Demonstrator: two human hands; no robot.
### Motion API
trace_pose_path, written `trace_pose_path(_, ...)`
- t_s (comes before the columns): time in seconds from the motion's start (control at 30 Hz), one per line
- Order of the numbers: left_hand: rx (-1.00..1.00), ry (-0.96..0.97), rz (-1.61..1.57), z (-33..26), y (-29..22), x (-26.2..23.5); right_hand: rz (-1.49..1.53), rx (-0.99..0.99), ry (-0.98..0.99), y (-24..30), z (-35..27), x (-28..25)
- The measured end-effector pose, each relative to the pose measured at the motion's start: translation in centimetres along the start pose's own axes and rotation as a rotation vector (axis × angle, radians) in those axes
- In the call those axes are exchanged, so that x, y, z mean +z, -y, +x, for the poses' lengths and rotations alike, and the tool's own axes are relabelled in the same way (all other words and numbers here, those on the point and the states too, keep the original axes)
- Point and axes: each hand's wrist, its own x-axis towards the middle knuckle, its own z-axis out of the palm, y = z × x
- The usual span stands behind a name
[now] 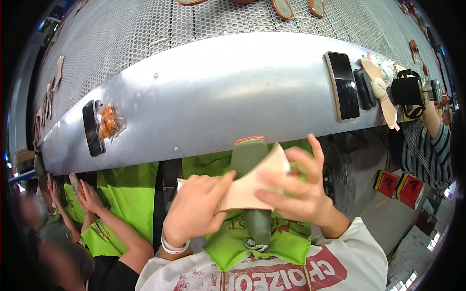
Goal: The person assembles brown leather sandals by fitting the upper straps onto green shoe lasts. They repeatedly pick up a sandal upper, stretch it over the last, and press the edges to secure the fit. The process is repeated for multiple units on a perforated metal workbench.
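Note:
My left hand and my right hand both grip a beige leather-like shoe piece, held over an olive-green shoe form that stands up from my lap. The left thumb presses on the beige piece's left part; the right fingers spread over its right edge. A green cloth covers my lap under the form.
A metal ledge of a perforated conveyor runs across in front, carrying two dark phones, a snack bag and a small fan. A co-worker's hands work at the left; another person's arm is at the right.

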Motion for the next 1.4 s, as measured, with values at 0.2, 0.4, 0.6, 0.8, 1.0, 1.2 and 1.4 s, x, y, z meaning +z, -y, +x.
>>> trace_pose_path(0.2, 0.041, -0.308, -0.201, -2.1, 1.0, -0.3, 0.334, 0.338, 0.143, -0.6, -0.5, -3.6)
trace_pose_path(0.4, -0.272, -0.54, -0.565, -1.4, 0.3, 3.5, 0.462, 0.633, 0.042, -0.2, -2.5, -1.8)
trace_pose_path(0.6, -0.355, -0.671, -0.607, -0.5, 1.3, 5.7, 0.56, 0.911, 0.013, 0.0, -3.2, 0.1)
trace_pose_path(0.8, -0.46, -0.77, -0.867, 1.2, 2.8, 9.7, 0.821, 1.189, -0.203, -1.0, -5.7, 4.5)
trace_pose_path(1.0, -0.513, -0.68, -1.13, 1.6, 3.7, 10.6, 1.032, 1.361, -0.204, -1.4, -5.7, 5.8)
trace_pose_path(1.2, -0.471, -0.639, -1.317, 1.9, 5.2, 11.7, 1.121, 1.307, -0.204, -2.1, -6.1, 5.6)
trace_pose_path(1.4, -0.249, -0.684, -1.467, 0.8, 3.9, 11.4, 0.765, 0.895, -0.143, 0.7, -3.1, 2.4)
